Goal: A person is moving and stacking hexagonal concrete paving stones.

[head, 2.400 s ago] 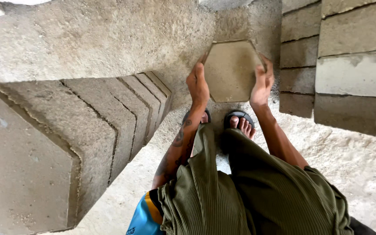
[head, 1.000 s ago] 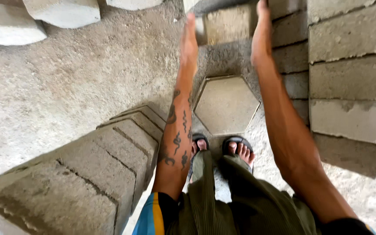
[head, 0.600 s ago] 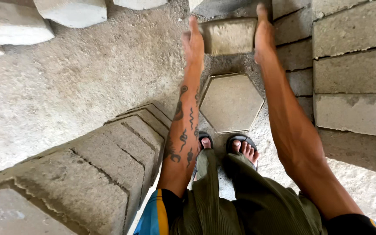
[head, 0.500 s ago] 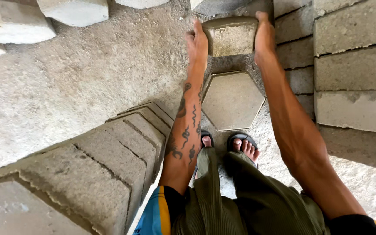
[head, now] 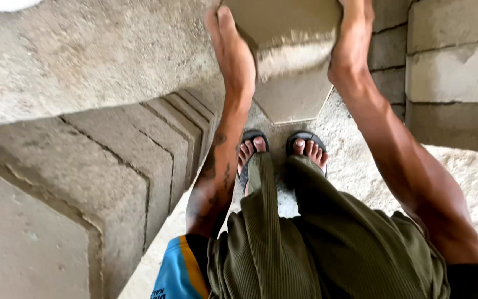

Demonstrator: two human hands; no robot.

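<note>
A thick grey concrete paving block hangs in the air between my two hands, above the ground in front of my feet. My left hand presses flat against its left side. My right hand clamps its right side. The block's top runs out of the frame. Under it a flat hexagonal paver lies on the sandy ground just beyond my sandalled feet.
A row of hexagonal pavers stood on edge fills the left side, close to my left leg. Stacked grey concrete blocks form a wall on the right. Sandy ground lies between them.
I gripped a block far out in front with both hands and lifted it back toward me; it now hangs above the paver laid earlier. The view has tilted down.
</note>
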